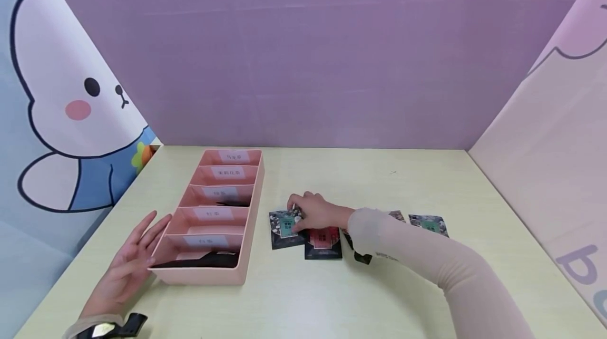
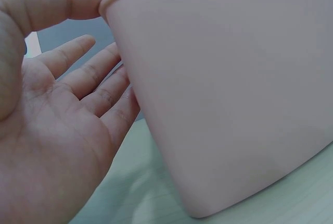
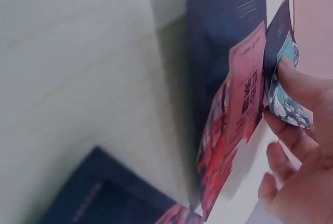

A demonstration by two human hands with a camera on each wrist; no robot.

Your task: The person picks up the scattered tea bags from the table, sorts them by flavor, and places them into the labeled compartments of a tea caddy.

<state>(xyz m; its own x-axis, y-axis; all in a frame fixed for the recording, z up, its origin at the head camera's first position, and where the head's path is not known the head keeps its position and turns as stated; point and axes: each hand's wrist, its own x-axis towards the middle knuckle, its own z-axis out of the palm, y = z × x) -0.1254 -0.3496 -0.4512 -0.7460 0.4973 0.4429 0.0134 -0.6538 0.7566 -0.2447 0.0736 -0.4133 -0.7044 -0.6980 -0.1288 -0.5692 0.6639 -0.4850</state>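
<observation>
Now, head view, left: the left grip (image 1: 130,260) is at the near left corner of the pink box (image 1: 239,275), fingers extended, holding nothing.
Head view, box: on the table (image 1: 303,302), five compartments in a row, each with a pale label; something dark lies in the nearest and the middle ones.
Head view, right: the right grip (image 1: 315,211) pinches the green packet (image 1: 286,228), just right of the box.
Head view, packets: the red packet (image 1: 323,247) lies just right of the green one; others are partly hidden by the sleeve (image 1: 417,260); the far packet (image 1: 431,226) lies beyond it.
Left wrist view, box corner: the thumb touches the rim; the other fingers reach along the side wall.
Right wrist view, green packet: thumb on its front, fingers behind; whether it is clear of the table, I cannot tell.
</observation>
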